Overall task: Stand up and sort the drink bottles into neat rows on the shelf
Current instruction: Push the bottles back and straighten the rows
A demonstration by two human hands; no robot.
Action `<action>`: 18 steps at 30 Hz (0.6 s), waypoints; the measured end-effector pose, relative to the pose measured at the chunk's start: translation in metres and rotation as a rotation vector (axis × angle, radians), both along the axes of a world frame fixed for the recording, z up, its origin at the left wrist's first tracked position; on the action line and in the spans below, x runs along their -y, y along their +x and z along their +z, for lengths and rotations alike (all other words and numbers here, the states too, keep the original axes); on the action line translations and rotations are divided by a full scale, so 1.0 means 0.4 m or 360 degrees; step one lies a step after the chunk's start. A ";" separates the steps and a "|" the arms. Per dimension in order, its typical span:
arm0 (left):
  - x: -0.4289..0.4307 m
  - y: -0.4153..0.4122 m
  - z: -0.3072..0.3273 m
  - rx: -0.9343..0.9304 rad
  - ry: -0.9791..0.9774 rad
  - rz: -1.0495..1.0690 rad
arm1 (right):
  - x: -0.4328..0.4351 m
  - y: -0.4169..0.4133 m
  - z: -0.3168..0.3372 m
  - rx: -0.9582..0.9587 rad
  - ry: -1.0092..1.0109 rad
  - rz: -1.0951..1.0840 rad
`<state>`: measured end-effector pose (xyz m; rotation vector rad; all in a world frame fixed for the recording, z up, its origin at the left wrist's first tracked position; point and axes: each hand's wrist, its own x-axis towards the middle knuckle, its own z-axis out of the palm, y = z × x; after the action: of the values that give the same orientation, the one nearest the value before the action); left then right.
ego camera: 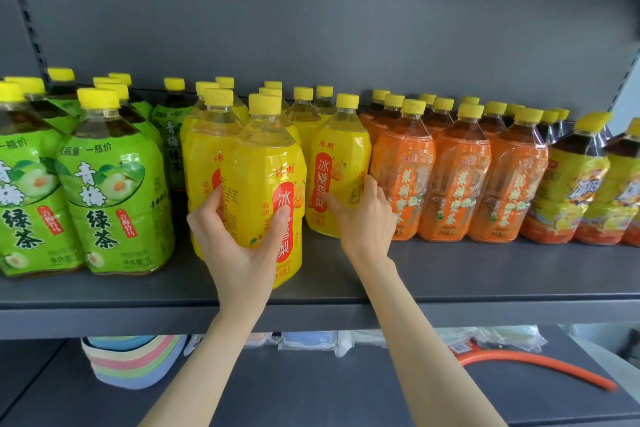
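Observation:
Upright drink bottles with yellow caps fill the grey shelf [485, 274]. Green-label tea bottles [117, 191] stand at the left, yellow pear-drink bottles in the middle, orange-label bottles [457, 184] to the right, and yellow-and-orange iced-tea bottles [571, 191] at the far right. My left hand [239, 239] grips the front yellow bottle [266, 163] around its lower body, near the shelf's front edge. My right hand [363, 215] wraps the lower right side of another yellow bottle [341, 163] standing further back, next to the orange row.
The shelf's front lip [104, 319] runs across below my wrists. On the lower shelf lie a stack of pastel woven mats [131, 364], packaged goods [311, 340] and an orange hose-like item [540, 367]. A slotted upright [31, 24] stands at the left.

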<state>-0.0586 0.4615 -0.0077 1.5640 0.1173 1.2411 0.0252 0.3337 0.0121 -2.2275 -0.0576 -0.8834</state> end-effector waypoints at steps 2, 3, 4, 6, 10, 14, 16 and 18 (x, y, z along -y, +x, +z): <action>0.000 -0.001 0.000 -0.0004 -0.0005 -0.0007 | -0.008 0.005 0.003 -0.0057 -0.0038 -0.0023; 0.000 -0.002 0.000 -0.0006 -0.0005 -0.0004 | -0.010 0.007 0.003 -0.0077 -0.0031 -0.0022; 0.000 -0.002 0.000 -0.0007 -0.0003 -0.0001 | -0.011 0.009 0.004 -0.0090 -0.0018 -0.0018; 0.000 -0.001 0.000 -0.0011 0.0004 -0.0007 | -0.010 0.009 0.003 -0.0097 -0.0015 -0.0018; 0.000 -0.003 -0.001 -0.0040 0.0023 -0.0007 | -0.005 0.007 -0.001 -0.0061 -0.0111 -0.0053; -0.001 -0.005 0.000 -0.0058 0.0053 -0.0007 | -0.002 0.005 -0.003 0.0026 -0.0190 -0.0075; 0.001 -0.005 0.001 -0.0077 0.0079 -0.0006 | -0.003 0.002 -0.001 0.0011 -0.0219 -0.0058; 0.001 -0.006 0.001 -0.0083 0.0108 -0.0005 | -0.003 -0.002 0.004 -0.0023 -0.0258 -0.0055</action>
<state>-0.0611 0.4611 -0.0073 1.6552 0.1072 1.2128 0.0245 0.3350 0.0136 -2.3916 -0.0870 -0.9098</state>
